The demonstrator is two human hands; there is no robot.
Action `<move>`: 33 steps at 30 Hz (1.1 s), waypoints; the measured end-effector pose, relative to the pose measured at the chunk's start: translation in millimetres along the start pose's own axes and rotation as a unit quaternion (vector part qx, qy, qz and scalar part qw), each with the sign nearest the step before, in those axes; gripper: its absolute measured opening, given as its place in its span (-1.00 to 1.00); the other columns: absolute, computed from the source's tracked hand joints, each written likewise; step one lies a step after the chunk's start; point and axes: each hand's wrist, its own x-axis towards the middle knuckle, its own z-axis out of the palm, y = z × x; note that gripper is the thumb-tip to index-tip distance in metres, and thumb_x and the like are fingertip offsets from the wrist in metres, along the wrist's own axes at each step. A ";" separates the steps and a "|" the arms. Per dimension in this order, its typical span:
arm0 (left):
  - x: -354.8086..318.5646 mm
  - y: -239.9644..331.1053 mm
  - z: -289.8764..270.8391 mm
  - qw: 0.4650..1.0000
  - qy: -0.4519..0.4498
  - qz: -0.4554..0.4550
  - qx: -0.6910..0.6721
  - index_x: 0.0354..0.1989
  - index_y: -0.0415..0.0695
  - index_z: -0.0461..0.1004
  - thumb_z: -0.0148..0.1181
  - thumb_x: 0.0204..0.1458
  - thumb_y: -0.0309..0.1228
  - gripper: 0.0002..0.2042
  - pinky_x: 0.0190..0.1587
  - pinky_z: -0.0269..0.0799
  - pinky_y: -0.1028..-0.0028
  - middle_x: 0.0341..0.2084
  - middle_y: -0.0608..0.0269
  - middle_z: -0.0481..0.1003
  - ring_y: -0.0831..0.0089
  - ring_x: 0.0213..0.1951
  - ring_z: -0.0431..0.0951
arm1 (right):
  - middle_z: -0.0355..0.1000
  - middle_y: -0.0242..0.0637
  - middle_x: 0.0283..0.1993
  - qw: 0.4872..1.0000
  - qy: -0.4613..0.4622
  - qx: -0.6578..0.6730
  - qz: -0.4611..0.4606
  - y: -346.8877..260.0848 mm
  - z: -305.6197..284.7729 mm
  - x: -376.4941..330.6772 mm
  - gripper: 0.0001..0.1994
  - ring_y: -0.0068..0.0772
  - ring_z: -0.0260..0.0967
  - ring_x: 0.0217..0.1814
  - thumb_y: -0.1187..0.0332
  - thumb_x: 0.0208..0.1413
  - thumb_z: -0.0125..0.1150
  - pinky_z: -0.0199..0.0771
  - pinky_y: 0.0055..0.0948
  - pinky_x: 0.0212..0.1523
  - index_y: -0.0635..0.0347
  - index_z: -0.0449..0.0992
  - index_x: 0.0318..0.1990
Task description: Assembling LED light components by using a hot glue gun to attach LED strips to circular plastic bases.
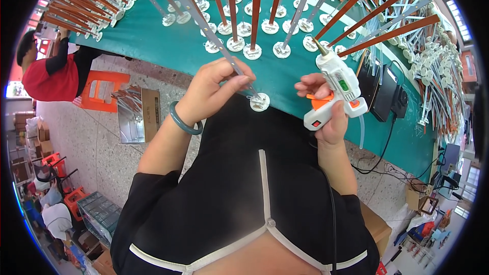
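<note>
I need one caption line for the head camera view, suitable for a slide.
Left hand holds a thin grey rod with a white round base at the green table edge; right hand grips a white glue gun.

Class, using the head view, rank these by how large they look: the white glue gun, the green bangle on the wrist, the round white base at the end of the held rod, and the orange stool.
Largest to smallest as they look:
1. Glue gun and orange stool: alike in apparent size, and the stool stands farther off, so unranked.
2. Green bangle.
3. Round white base.

My left grip (214,89) pinches a thin grey rod (224,51), its white disc base (260,102) at the green desk (153,35) edge. My right grip (326,107) holds a white glue gun (336,86), nozzle up.
</note>
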 end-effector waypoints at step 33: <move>-6.1 26.9 -15.7 0.991 0.066 0.090 0.069 -0.30 -0.25 0.50 0.11 0.05 -0.61 -0.93 -0.25 0.42 0.46 -0.37 0.18 0.53 0.39 -0.32 0.53 | 0.47 -0.08 -0.15 0.981 -0.035 -0.112 0.155 -1.2 -2.2 -31.3 -0.71 -0.44 0.44 -0.27 0.30 0.13 0.15 0.44 -0.52 -0.29 0.34 0.45 -0.10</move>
